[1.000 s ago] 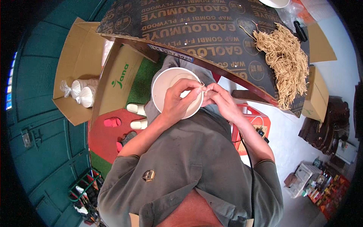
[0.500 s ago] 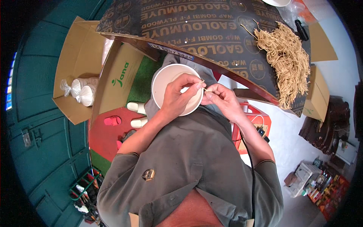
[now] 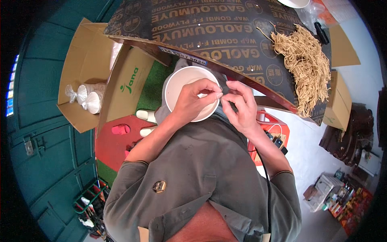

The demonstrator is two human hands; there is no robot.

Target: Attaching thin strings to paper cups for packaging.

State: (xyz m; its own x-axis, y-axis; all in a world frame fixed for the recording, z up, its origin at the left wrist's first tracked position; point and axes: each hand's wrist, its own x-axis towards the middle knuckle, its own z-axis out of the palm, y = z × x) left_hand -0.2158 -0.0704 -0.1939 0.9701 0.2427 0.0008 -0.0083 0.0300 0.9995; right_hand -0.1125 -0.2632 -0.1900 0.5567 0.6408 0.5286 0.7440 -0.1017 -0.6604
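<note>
Dark plywood board (image 3: 209,28) is serving as the bench, noodle pile (image 3: 302,56) lying far right, while left hand (image 3: 193,103) and right hand (image 3: 240,107) are pinching fingertips together over the white bowl (image 3: 177,86) sitting at its near edge, catching whatever drops.

Single view, head-mounted fisheye, looking steeply down the wearer's own chest. Close range: left hand (image 3: 193,103) and right hand (image 3: 242,107) sit just above frame centre, meeting over a white bowl (image 3: 177,82). Torso fills 6 o'clock. Dark plywood board (image 3: 209,28) spans 12 to 2 o'clock, its edges bowed by the lens. Teal door (image 3: 44,161) curves along 8–9 o'clock; pale floor (image 3: 310,157) at 4 o'clock. Black vignette rings the corners. No second view to overlap.
</note>
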